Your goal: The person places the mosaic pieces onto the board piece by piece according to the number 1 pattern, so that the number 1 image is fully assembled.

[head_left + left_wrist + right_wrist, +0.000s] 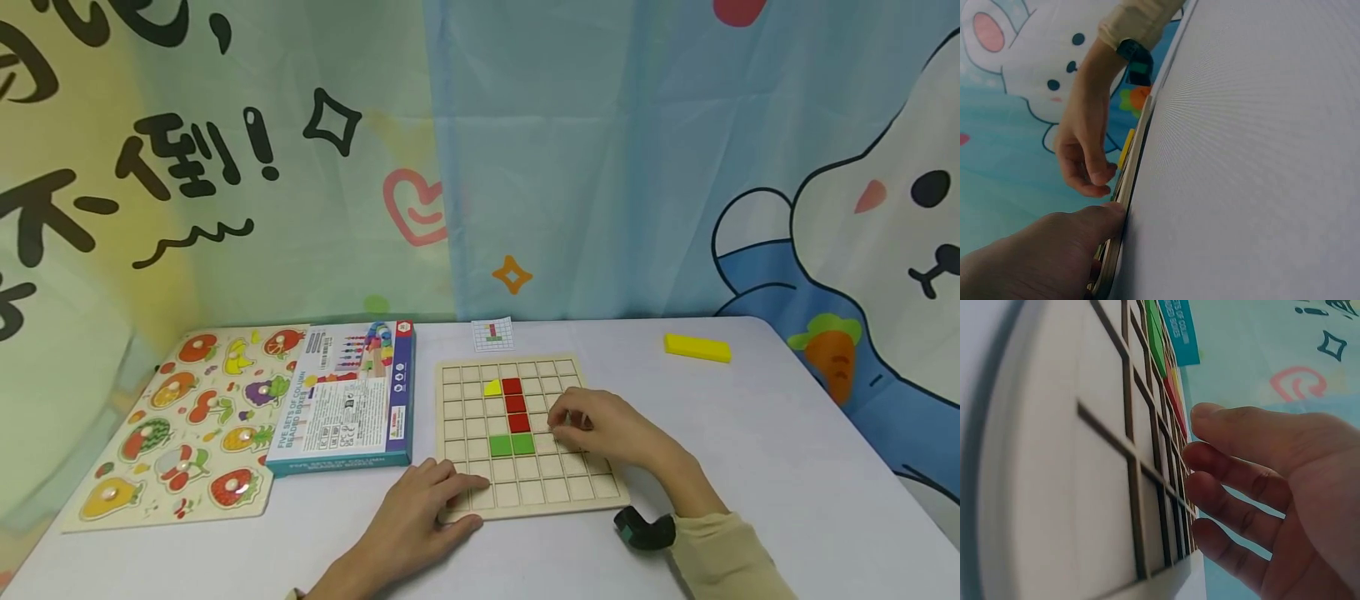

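A square wooden grid board [558,492] lies on the table. On it are a yellow piece [492,387], a column of three red squares [515,404] and two green squares [512,445] side by side. My left hand [420,517] rests at the board's front left corner, its thumb along the front edge and its fingers extended over the grid. Over the right part of the board is my right hand [611,425], fingers loosely bent. In the right wrist view, nothing shows between the thumb [1235,428] and the fingers, whose tips are close to the grid.
Behind the board lies a small pattern card [492,335] with a red and green figure. A yellow block [697,348] lies at the back right. To the left are a boxed set [341,408] and a fruit puzzle board [187,425]. A printed curtain [540,167] hangs behind.
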Demonstrator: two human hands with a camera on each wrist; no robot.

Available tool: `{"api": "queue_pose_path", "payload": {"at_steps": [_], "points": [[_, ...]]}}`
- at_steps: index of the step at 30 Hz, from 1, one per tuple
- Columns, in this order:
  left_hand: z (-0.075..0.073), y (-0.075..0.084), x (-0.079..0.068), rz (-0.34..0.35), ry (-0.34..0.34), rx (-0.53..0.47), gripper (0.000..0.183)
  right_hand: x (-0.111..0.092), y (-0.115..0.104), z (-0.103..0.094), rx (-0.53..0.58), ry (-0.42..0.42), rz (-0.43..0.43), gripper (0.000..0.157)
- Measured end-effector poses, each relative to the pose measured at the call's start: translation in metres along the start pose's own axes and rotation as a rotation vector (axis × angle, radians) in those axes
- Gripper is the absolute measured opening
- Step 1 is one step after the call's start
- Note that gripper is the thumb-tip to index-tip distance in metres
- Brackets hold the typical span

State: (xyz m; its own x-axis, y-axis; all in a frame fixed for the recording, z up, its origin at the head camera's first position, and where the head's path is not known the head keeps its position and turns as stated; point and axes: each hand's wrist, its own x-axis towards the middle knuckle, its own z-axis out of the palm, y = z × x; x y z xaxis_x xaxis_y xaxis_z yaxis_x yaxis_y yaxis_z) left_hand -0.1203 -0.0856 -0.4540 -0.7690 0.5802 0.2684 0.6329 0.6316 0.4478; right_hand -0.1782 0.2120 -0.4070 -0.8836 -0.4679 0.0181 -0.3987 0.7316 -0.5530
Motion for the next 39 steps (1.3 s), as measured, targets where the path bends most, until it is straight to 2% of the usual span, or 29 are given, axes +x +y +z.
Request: {"api": "queue_pose_path", "payload": {"at_steps": [8, 21, 27, 39], "points": [[0.001, 0.0, 0.0, 0.017, 0.011, 0.006, 0.033, -0.005, 0.015, -0.007, 0.007, 0.009, 0.002, 0.008], [0.0, 0.001, 0.0, 0.004, 0.001, 0.005, 0.033, -0.019, 0.037, -0.029, 0.019, -0.02, 0.126, 0.009], [0.0, 0.001, -0.001, -0.001, 0.001, 0.003, 0.033, -0.025, 0.046, -0.037, 0.02, -0.058, 0.134, 0.009], [0.001, 0.0, -0.001, 0.006, 0.006, 0.006, 0.033, -0.038, 0.05, -0.05, 0.103, -0.198, 0.352, 0.035]]}}
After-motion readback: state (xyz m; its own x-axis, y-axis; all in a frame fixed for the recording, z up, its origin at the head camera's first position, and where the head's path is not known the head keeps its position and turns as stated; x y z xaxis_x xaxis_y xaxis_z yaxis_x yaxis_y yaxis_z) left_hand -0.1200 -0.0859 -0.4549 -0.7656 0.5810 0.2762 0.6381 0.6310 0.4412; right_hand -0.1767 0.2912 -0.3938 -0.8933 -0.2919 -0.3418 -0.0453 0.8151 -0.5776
